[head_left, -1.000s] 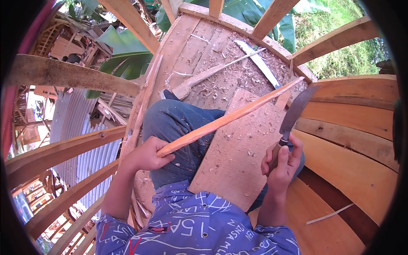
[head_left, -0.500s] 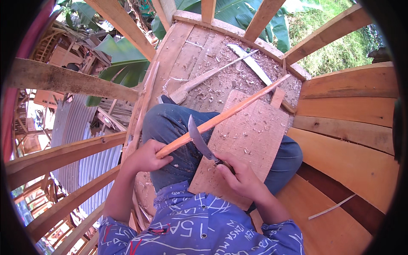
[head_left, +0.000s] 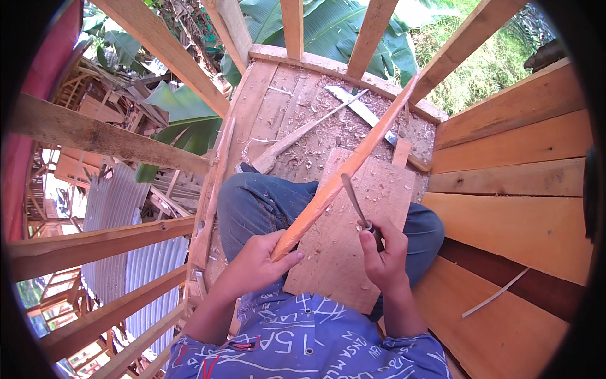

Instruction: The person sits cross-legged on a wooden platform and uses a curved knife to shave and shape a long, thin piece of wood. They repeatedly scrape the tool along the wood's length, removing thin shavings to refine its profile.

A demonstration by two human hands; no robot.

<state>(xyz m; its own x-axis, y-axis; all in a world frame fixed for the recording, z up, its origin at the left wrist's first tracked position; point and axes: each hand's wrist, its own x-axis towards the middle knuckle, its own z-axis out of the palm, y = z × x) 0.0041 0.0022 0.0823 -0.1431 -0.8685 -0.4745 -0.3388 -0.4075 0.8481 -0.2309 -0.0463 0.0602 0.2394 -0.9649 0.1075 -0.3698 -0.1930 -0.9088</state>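
My left hand [head_left: 260,264] is closed round the near end of a long tapered wooden stick [head_left: 334,188], which slants up and away to the right. In my right hand [head_left: 386,252] is the dark handle of a knife [head_left: 355,199]; its narrow blade points away, close to the right side of the stick. I cannot tell whether blade and stick touch. Under both lies a flat wooden board [head_left: 338,262] across my lap, with a few shavings on it.
A machete [head_left: 363,108] and a paler carved stick [head_left: 293,136] lie on the shaving-strewn plank floor [head_left: 259,82]. Slatted rails [head_left: 95,246] stand on the left, a plank wall [head_left: 511,218] on the right. A thin wood strip [head_left: 495,292] rests at the lower right.
The stick has swung steeper, its far end higher, and my left hand has moved right. My right hand has shifted right; the knife now shows its blade edge-on, along the stick's right side.
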